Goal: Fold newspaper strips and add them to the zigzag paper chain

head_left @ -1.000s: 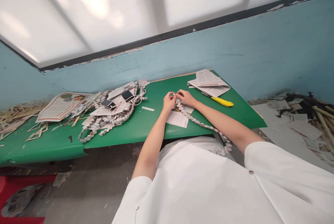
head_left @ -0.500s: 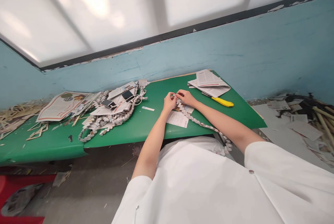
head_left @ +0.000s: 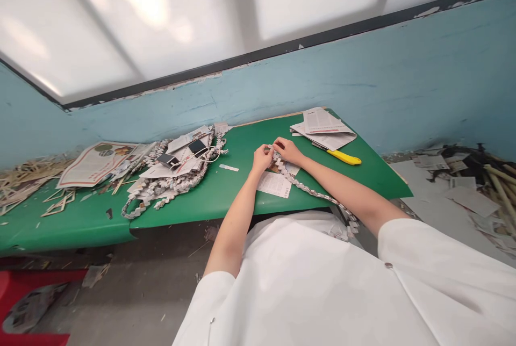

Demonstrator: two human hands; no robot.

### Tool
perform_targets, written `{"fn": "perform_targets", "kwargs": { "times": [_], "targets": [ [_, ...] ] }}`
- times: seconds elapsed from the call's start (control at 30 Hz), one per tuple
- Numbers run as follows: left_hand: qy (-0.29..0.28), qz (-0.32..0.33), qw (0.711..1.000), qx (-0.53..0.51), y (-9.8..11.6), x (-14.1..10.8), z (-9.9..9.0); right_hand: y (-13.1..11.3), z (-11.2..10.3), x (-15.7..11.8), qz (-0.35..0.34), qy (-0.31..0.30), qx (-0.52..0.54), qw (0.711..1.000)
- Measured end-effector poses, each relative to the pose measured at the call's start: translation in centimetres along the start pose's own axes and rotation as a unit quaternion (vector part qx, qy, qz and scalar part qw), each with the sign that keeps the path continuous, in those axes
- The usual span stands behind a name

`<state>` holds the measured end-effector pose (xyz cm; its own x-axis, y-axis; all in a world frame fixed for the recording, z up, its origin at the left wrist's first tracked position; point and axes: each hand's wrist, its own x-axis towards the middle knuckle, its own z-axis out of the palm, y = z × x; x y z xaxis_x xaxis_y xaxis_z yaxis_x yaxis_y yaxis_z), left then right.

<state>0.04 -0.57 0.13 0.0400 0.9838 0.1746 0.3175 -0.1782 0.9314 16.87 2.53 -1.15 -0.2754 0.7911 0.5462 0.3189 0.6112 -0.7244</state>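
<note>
Lt blue wall (head_left: 258, 93), grn tbl (head_left: 234, 198), gry flr (head_left: 149, 287).

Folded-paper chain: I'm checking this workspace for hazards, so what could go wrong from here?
The folded-paper chain runs from the left hand and right hand over the front edge of the green table, so its hanging part might snag or tug. The yellow-handled tool lies partly under folded newspapers; its covered end could be sharp.

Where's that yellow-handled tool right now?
In the head view, the yellow-handled tool lies on the green tabletop, right of the right hand, beside the folded newspapers.
</note>
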Motion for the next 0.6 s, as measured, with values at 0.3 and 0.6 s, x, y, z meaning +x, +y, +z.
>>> {"fn": "perform_targets", "kwargs": {
  "times": [0.3, 0.6],
  "targets": [
    [-0.017, 0.038, 0.998, 0.055, 0.44, -0.31, -0.14, 0.06, -0.16, -0.13, 0.033, -0.073, -0.032, 0.996],
    [-0.018, 0.045, 0.996, 0.080, 0.55, -0.39, -0.07, 0.06, -0.46, -0.09, 0.011, -0.088, -0.046, 0.995]
  ]
}}
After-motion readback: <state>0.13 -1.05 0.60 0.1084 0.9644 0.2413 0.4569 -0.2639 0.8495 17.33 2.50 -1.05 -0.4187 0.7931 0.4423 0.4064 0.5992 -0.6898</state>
